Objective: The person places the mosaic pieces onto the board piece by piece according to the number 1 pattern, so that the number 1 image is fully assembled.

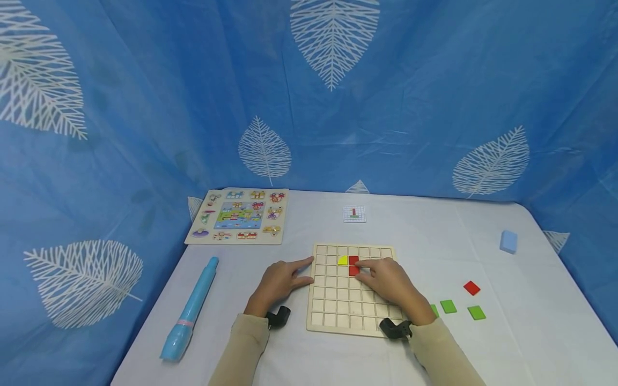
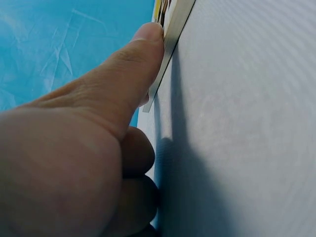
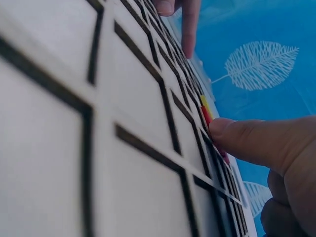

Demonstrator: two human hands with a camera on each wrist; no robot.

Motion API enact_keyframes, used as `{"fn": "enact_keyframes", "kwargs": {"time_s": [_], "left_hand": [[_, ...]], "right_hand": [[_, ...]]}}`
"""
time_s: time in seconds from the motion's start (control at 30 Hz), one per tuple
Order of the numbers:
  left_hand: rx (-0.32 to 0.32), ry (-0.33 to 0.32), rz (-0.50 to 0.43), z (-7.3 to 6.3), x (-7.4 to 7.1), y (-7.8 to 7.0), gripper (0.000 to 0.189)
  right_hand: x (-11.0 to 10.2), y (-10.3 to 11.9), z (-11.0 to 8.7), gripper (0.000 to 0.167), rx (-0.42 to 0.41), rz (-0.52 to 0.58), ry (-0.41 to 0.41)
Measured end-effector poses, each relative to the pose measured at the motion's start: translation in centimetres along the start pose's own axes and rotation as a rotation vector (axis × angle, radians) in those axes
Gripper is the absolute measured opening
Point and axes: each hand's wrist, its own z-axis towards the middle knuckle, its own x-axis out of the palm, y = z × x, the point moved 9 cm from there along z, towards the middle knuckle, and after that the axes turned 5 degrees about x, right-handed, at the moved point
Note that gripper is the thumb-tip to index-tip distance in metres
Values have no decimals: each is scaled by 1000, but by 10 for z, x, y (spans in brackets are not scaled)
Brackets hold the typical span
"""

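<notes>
On the white table (image 1: 289,356), the gridded bd. (image 1: 333,295) is set btwn. both hands. Its L edge is touched by the L hand (image 1: 277,281): thumb & forefinger extended, spread wide, nothing gripped. The R hand (image 1: 388,279) is laid over the bd. from the R side, thumb & forefinger parted by abt. one tile. A loose red tile (image 1: 472,288) & green tiles (image 1: 448,306) are found R of the bd., so on the R hand's side. The far red tile (image 1: 353,260) & near red tile (image 1: 354,271) are lined up in adjoining cells, joint long axis running away from the body; the near one is pinched across its near & far edges by the R hand, well apart from the L. The yellow piece (image 1: 342,260) is seated just L of the far red.
</notes>
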Motion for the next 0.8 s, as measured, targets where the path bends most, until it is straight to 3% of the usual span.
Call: {"fn": "enact_keyframes", "kwargs": {"time_s": [0.17,0.43,0.8], "left_hand": [[-7,3,0,0,-1,-1,62],[-9,3,1,-1,-1,0,62],[7,1,-2,0,-1,0,62]], "right_hand": [[-10,-4,-3,33,43,12,-1],[-42,-14,-13,35,80,-13,-62],[-88,-71,-50,34,173,-77,-170]]}}
